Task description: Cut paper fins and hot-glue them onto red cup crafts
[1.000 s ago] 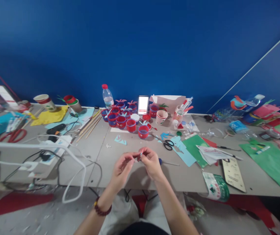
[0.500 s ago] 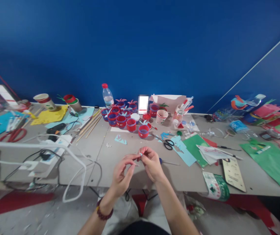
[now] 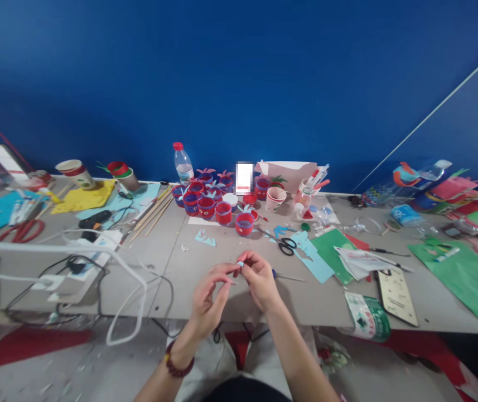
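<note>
Both hands are raised just above the near edge of the grey table [image 3: 205,262], close together, fingertips almost meeting. The right hand [image 3: 260,281] has thumb and forefinger pinched on a small pale-blue piece [image 3: 240,263], held up at the fingertips and clear of the tabletop. The left hand [image 3: 206,298] has its fingers curled, forefinger and thumb drawn toward the piece — too small to tell whether it grips anything. A bead bracelet [image 3: 177,363] is on the left wrist. Just behind the right hand lies a blue-handled tool [image 3: 274,273]. Farther back are black scissors [image 3: 288,245] beside a light-blue sheet [image 3: 316,265], and a cluster of red-and-blue cups [image 3: 207,205] with a water bottle [image 3: 183,163] at the wall.
</note>
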Tool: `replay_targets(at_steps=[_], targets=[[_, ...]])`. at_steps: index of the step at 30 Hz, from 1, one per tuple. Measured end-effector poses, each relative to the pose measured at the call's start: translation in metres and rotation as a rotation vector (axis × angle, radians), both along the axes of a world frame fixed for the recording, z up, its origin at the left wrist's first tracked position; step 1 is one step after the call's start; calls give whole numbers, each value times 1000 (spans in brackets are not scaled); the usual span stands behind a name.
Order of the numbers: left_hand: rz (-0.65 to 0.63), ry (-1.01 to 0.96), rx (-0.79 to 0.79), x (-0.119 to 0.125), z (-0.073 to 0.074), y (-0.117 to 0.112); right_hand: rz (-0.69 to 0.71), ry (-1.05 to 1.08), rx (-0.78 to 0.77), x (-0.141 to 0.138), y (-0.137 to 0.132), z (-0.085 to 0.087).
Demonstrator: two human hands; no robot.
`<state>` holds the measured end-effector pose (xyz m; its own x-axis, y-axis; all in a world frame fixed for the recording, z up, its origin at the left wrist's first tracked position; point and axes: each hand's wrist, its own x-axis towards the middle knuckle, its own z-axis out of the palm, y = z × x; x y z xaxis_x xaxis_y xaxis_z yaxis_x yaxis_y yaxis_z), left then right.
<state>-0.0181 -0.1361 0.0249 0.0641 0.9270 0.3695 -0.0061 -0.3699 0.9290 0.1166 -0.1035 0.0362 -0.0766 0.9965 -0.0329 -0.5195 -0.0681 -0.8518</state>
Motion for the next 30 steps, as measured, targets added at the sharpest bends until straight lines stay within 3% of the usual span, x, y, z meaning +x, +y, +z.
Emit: replay_targets(at_steps=[8,16,30], targets=[[48,52,93,0,-3,1,-4,-26,5,-1,0,-4],[44,160,262,3,9,0,4,-19,66,0,-1,-6],[63,45,96,3,7,-2,-109,-335,333,5,2,-15]])
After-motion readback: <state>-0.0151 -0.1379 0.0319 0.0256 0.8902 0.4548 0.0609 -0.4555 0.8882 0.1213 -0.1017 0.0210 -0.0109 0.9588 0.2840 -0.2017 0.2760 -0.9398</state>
